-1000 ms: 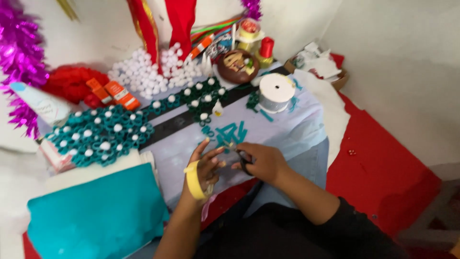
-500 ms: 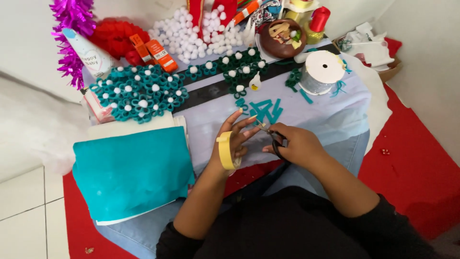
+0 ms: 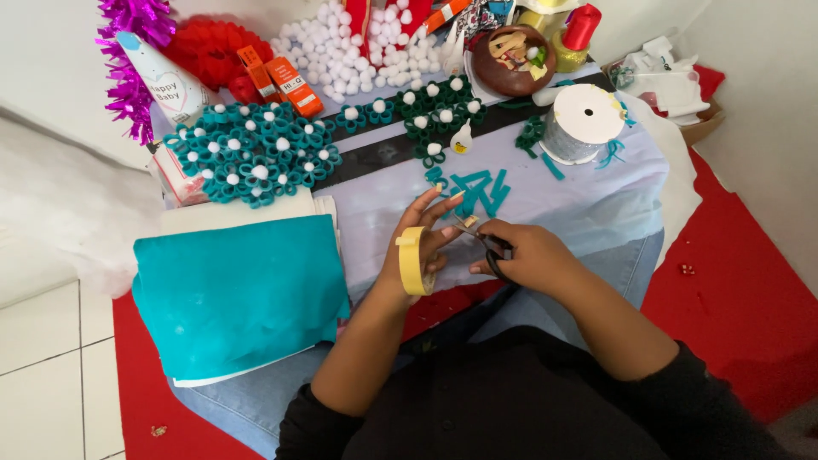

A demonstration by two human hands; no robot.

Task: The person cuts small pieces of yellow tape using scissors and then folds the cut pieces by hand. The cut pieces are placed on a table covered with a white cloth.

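Your left hand (image 3: pixel 426 243) has a yellow tape roll (image 3: pixel 412 260) slipped over it like a bracelet. Its fingers are spread, and the tips pinch a tiny piece of tape (image 3: pixel 468 221). The roll looks light and stiff, so it should sit there without a squeeze. The little piece looks thin, floppy and sticky. Hold it by its edge so it does not fold onto itself.

Your right hand (image 3: pixel 524 255) is curled shut around small black scissors (image 3: pixel 490 244). The blades point left at the tape piece and touch it. Scissors are hard and sharp, so keep your fingers in the handles.

On the near left lies a teal felt sheet (image 3: pixel 234 294), soft and bendy. Just past your hands are teal felt strips (image 3: pixel 477 192) on the pale blue cloth (image 3: pixel 588 204).

Farther off on the left sit teal felt flowers (image 3: pixel 247 158) with white centres. On the far right stands a white ribbon spool (image 3: pixel 584 123). Farthest are fluffy white pom-poms (image 3: pixel 366 51), very light.
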